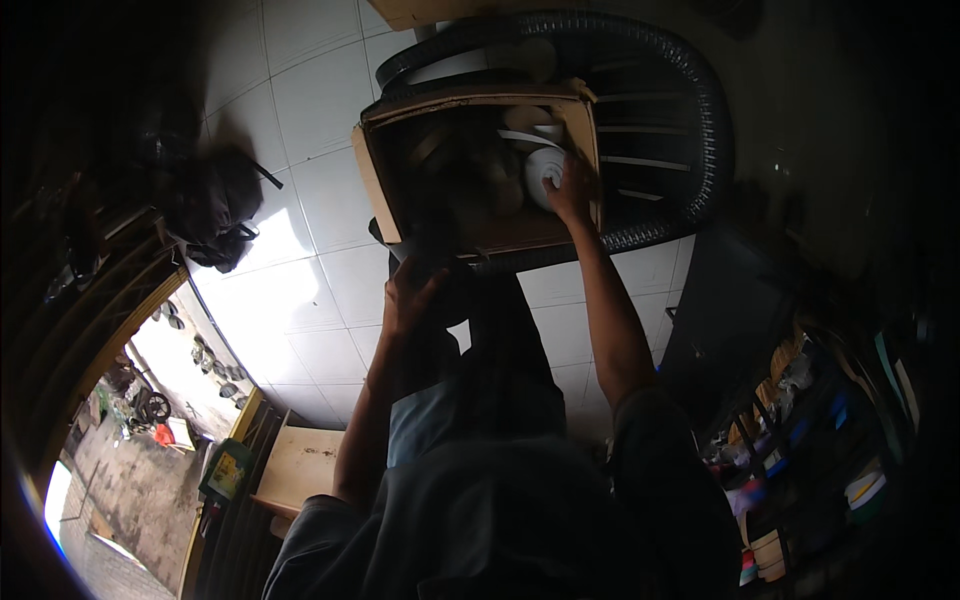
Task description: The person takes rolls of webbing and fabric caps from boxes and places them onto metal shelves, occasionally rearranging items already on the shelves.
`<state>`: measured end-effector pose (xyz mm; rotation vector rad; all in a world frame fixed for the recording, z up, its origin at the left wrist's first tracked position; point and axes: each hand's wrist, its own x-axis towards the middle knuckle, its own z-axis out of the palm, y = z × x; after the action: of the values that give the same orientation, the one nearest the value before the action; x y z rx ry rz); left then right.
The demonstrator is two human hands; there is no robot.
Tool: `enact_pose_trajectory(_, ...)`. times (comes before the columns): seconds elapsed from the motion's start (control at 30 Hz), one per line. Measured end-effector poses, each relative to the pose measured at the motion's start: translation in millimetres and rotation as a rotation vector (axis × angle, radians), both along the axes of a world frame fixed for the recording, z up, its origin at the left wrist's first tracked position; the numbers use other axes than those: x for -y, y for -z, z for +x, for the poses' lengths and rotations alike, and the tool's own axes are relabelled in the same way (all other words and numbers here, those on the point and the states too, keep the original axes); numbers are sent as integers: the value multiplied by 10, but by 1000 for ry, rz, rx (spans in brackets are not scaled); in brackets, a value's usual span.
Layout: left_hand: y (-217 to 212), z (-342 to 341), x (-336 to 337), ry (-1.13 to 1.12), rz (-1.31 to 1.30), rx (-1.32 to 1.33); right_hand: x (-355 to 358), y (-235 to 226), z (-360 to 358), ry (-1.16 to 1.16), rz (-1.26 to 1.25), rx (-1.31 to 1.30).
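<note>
An open cardboard box (pixel 372 190) rests on a black woven chair (pixel 712 130). My right hand (pixel 570 192) reaches into the box's right end, its fingers closed at the edge of a white round dish (pixel 546 165). Behind that dish lies a curved white piece (pixel 530 138), with a small white cup-like thing (pixel 549 131) beside it. My left hand (pixel 407 298) is by the box's near left corner, its fingers curled by a dark shape I cannot make out. Shadow hides most of the box's left and middle.
Pale floor tiles (pixel 310 110) lie left of the chair, where a dark bag (pixel 215 200) sits. A wooden piece of furniture (pixel 298 465) and a green container (pixel 226 470) stand near the doorway at lower left. Cluttered goods (pixel 780 450) fill the right side.
</note>
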<state>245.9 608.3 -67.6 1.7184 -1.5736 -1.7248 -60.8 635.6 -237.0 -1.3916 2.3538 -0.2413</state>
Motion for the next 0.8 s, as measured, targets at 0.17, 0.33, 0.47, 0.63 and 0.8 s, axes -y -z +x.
enact_pose_trajectory(0.17,-375,161,-34,-2,1,110,-114,-83,228,60,-88,57)
enact_pose_trajectory(0.33,-429,288,106,-75,-34,-45,-11,-1122,981,239,200,1297)
enact_pose_trajectory(0.47,-528,423,442,149,-182,-54,113,-2111,1651,-122,-38,1310)
enact_pose_trajectory(0.63,-822,747,921,193,-156,-134,229,-2194,2368,109,-194,1057)
enact_pose_trajectory(0.8,-854,1283,1169,-4,-57,-153,571,-2552,3202,323,-233,966)
